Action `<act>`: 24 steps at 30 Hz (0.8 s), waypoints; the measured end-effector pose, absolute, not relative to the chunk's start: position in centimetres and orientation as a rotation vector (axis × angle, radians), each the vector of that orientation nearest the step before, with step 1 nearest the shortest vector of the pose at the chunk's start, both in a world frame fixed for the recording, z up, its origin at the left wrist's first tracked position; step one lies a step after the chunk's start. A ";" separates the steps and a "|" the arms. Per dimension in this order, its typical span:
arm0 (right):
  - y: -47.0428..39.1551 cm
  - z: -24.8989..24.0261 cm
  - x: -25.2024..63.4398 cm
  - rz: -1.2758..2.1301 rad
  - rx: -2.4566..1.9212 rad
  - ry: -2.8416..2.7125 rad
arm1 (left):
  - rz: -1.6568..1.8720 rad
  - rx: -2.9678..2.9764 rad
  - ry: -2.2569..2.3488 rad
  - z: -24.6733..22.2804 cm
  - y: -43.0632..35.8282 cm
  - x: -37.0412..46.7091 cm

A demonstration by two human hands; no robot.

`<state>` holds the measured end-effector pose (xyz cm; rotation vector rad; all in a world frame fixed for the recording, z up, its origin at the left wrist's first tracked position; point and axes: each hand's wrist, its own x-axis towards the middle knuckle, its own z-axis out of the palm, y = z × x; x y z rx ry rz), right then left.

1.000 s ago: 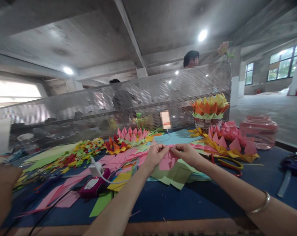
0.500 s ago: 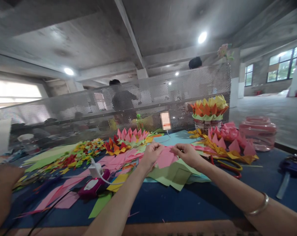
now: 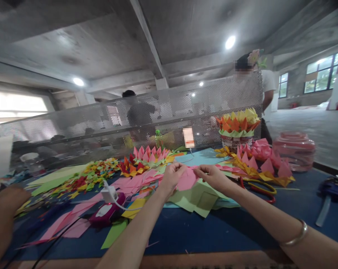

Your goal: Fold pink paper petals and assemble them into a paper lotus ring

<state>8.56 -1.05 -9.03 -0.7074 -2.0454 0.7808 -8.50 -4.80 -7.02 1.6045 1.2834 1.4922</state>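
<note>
The pink paper (image 3: pixel 187 180) is directly above the pale green sheets (image 3: pixel 193 200), held between 2 bare hands. The left hand (image 3: pixel 173 176) closes its thumb and fingers on the paper's left side; the right hand (image 3: pixel 211 176) has thumb and forefinger pinched together at the upper right edge. Exactly how the paper is creased under the fingers is too small to tell.

For this careful shaping by fingertip, an even, light pinch on both sides should serve best: thin paper probably wrinkles if 1 side is pulled harder. Lining up the edges before pressing, then firming a crease with the thumb in 1 steady pass, would likely give a cleaner line than several short dabs. Resting the wrists low may help steady the hands.

On the blue surface (image 3: pixel 182 233), loose pink strips (image 3: pixel 141 178) lie to the left of the green sheets, with the purple socket (image 3: pixel 106 213) farther left. Red and yellow handles (image 3: pixel 261 188) lie to the right of the sheets, near the right forearm, so elbow room there seems worth minding. Another person's blurred hand (image 3: pixel 11 200) is well apart, far left of the sheets.
</note>
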 end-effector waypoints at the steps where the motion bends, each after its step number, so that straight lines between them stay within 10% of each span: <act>1: -1.1 -9.1 8.5 0.812 -0.694 -2.050 | 1.483 1.636 1.292 -7.0 -4.8 -8.5; 24: -0.2 -9.4 8.5 0.837 -0.780 -1.812 | 1.241 1.462 1.162 -7.4 -5.0 -8.4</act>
